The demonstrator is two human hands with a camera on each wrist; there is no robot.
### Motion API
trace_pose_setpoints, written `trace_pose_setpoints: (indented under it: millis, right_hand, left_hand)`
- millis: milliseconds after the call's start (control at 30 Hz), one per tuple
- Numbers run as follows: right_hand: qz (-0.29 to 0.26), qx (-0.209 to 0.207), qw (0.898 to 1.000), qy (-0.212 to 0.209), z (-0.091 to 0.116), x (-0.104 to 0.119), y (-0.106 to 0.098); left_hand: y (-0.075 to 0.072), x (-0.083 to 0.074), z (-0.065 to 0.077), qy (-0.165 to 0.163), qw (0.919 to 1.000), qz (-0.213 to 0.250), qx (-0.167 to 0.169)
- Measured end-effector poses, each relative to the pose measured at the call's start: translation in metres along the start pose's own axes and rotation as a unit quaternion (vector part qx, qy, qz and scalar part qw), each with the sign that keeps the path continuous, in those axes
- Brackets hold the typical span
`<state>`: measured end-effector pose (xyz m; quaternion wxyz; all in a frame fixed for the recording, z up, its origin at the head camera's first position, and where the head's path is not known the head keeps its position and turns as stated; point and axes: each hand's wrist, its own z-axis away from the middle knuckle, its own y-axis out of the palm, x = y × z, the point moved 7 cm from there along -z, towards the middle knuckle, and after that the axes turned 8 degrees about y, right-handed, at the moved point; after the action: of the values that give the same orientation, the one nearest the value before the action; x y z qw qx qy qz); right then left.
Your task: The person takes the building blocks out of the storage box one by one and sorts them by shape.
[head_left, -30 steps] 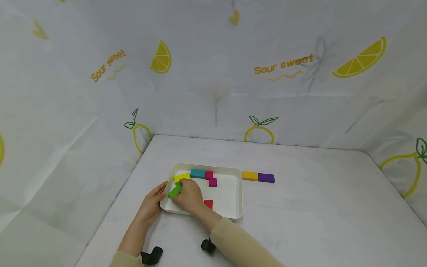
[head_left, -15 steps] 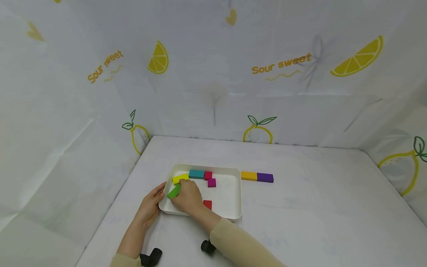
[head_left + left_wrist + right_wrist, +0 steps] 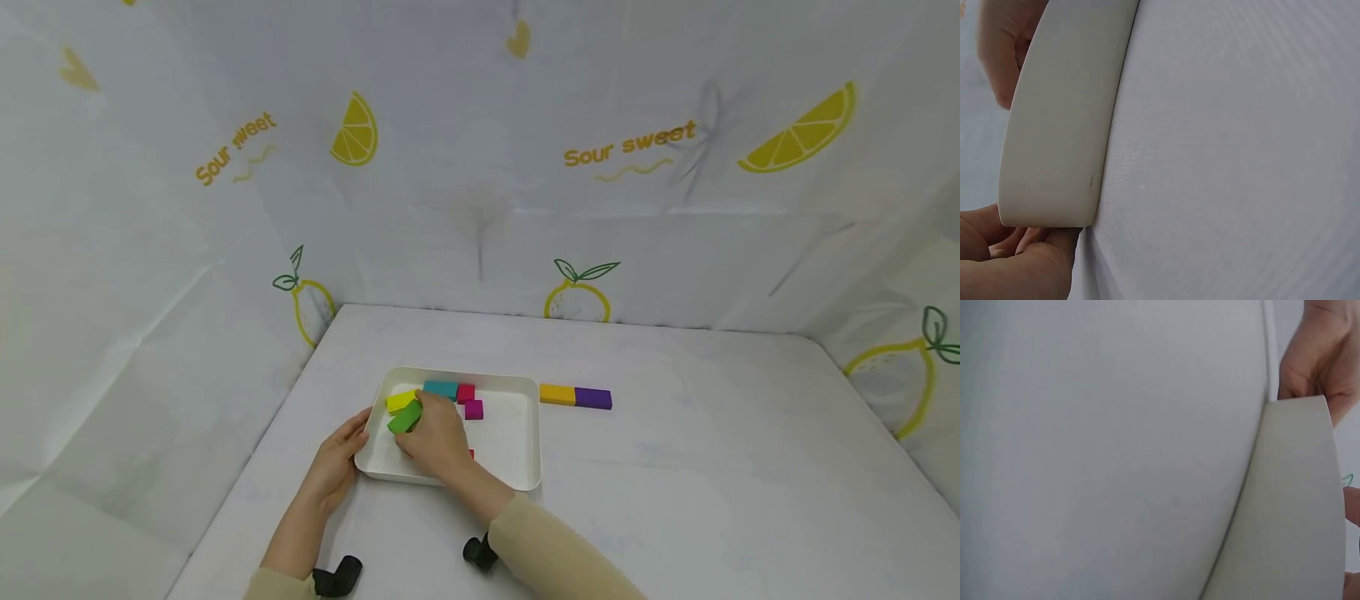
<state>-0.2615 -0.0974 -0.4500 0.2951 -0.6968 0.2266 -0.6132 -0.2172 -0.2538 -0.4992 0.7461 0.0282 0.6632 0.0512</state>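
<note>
A white rectangular tray (image 3: 513, 446) lies on the white table with coloured blocks inside. My right hand (image 3: 438, 433) pinches a green block (image 3: 405, 416) between thumb and fingers, tilted over the tray's left part. My left hand (image 3: 336, 462) holds the tray's left end; in the left wrist view its curled fingers (image 3: 1029, 269) touch the tray's end wall (image 3: 1063, 125). Near the green block lie a yellow block (image 3: 400, 402) and a teal block (image 3: 440, 389). A red block (image 3: 466, 393) and a magenta block (image 3: 474, 409) sit to their right. Another red block (image 3: 472, 454) is mostly hidden by my right hand.
Outside the tray's right edge, an orange-yellow block (image 3: 557, 394) and a purple block (image 3: 593, 398) lie end to end. A white sheet with lemon prints (image 3: 480, 167) hangs behind the table (image 3: 712, 467). Both wrists carry black devices (image 3: 339, 577).
My right hand has moved slightly right and away from the body, carrying the green block off the tray's left side. It now covers more of the lower red block. My left hand stays put.
</note>
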Motion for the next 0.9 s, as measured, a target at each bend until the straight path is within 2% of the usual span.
trace_pose_setpoints:
  millis: [200,400,533,700,900]
  right_hand:
    - [-0.087,-0.044,0.995,0.033,-0.011,-0.024,-0.046]
    - [-0.13,-0.147,0.98,0.033,-0.019,-0.056,-0.11]
    - [-0.14,-0.205,0.967,0.059,-0.022,-0.085,-0.147]
    - [-0.145,-0.244,0.952,0.117,-0.018,-0.13,-0.182]
    - [-0.137,-0.265,0.932,0.207,-0.005,-0.187,-0.21]
  left_hand:
    - [0.0,0.001,0.0,-0.008,1.0,0.002,-0.003]
    - [-0.003,0.002,-0.001,-0.011,0.9999,-0.008,0.004]
    - [-0.005,0.002,0.001,-0.014,0.9999,-0.008,0.003]
    - [-0.003,0.002,0.001,-0.016,0.9997,-0.017,0.008]
    - [0.0,0.002,0.002,-0.021,0.9993,-0.029,0.012]
